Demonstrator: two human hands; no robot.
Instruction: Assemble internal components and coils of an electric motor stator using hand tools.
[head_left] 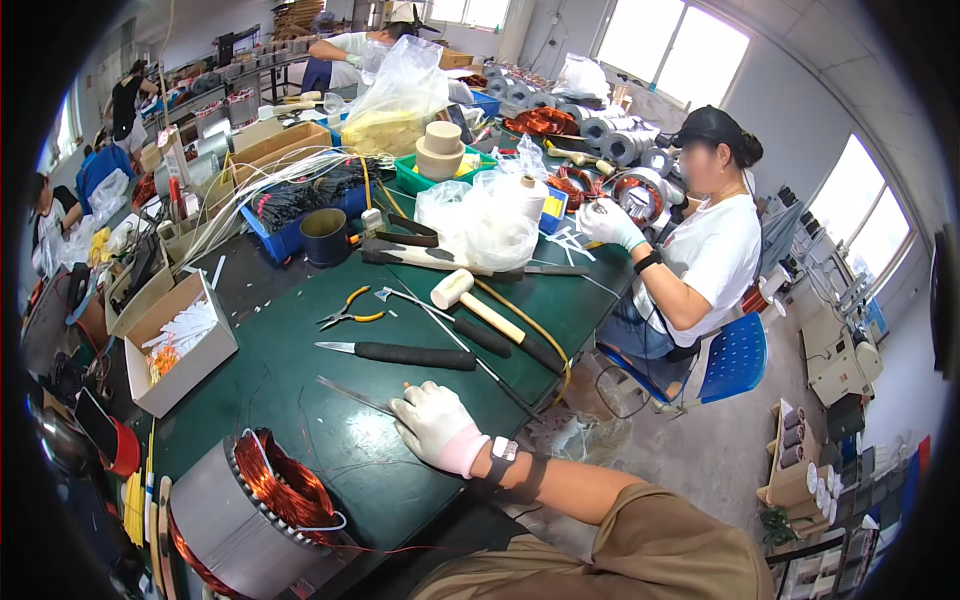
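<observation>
Head view looks down on my green surface [300, 370], the biggest thing before me, crowded with tools and bins. At its near edge lies a motor stator [250, 515] on its side, grey steel with copper windings bulging from its end. Farther back sits a white mallet [495, 318] with a black handle, and near it a black-handled blade [400, 353] pointing left. Yellow-handled pliers [348, 315] lie beyond that. A cardboard box [178, 345] of white strips stands at the left edge. My right hand [432, 425], in a white glove, rests palm down on the surface, its grip loosely apart, fingertips touching a thin metal strip [352, 396] that lies flat just left of them. My left hand is out of view. Across the surface a seated person works with gloved hands.
</observation>
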